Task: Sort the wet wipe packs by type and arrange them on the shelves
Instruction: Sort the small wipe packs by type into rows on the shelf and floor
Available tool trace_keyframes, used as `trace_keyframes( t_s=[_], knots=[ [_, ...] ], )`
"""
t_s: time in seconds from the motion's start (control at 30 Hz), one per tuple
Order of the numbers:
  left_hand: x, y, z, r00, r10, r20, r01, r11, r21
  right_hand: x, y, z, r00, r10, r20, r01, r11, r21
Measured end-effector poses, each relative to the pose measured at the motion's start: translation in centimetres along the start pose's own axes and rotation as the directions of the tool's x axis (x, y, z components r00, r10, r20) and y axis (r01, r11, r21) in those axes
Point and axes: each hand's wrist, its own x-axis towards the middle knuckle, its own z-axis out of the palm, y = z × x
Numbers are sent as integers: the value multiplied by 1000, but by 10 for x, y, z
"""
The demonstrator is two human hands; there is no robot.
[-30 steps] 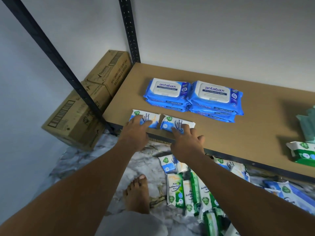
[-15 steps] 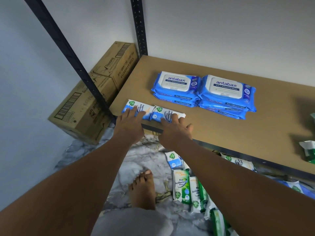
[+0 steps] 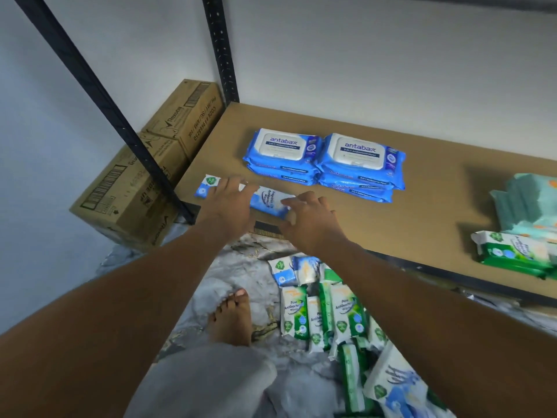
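Observation:
Two small blue-and-white wipe packs lie side by side at the front left of the brown shelf [image 3: 422,212]. My left hand [image 3: 227,203] rests with spread fingers over the left pack [image 3: 206,186]. My right hand [image 3: 310,220], fingers loosely spread, touches the right end of the right pack [image 3: 268,202]. Behind them stand two stacks of large blue Antabax packs [image 3: 284,155] [image 3: 360,162]. At the shelf's right edge lie green-and-white pine packs [image 3: 512,254] and pale teal packs [image 3: 527,203].
Several green and blue wipe packs [image 3: 325,315] lie heaped on the marble-patterned floor under the shelf, beside my bare foot [image 3: 232,318]. Cardboard boxes [image 3: 144,176] stand left of the dark metal shelf posts [image 3: 221,49]. A white wall closes off the back.
Both small blue packs now sit closer together. My hands have lifted slightly, fingers loosening over them. The camera has tilted up and pulled back, showing more packs at the right.

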Motion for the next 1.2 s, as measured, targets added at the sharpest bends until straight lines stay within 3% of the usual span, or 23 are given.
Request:
trace_keyframes(
  t_s=[0.27, 0.37, 0.5, 0.67, 0.77, 0.9, 1.0, 1.2],
  knots=[
    [-31, 122, -20, 987, 131, 97, -117, 983, -143, -111, 107, -42, 987, 160, -2, -154, 952, 264],
    [-67, 157, 9, 987, 59, 147, -13, 955, -296, -149, 145, -41, 966, 254, 41, -253, 905, 343],
    [-120, 195, 55, 943, -39, 330, 189, 880, -436, -187, 189, -28, 915, 391, 103, -397, 821, 411],
    [-171, 236, 96, 877, 19, 480, 280, 792, -543, -218, 227, -1, 873, 451, 186, -485, 764, 426],
    [-193, 262, 107, 846, 71, 529, 307, 746, -591, -215, 235, 14, 863, 457, 216, -504, 737, 451],
    [-209, 275, 126, 857, 27, 514, 319, 757, -571, -186, 235, 27, 853, 454, 259, -519, 675, 525],
    [-208, 272, 132, 851, 35, 524, 330, 741, -585, -165, 232, 39, 862, 448, 236, -503, 701, 506],
    [-197, 253, 132, 822, 10, 569, 367, 755, -543, -133, 214, 61, 783, 559, 274, -618, 647, 447]
  ],
)
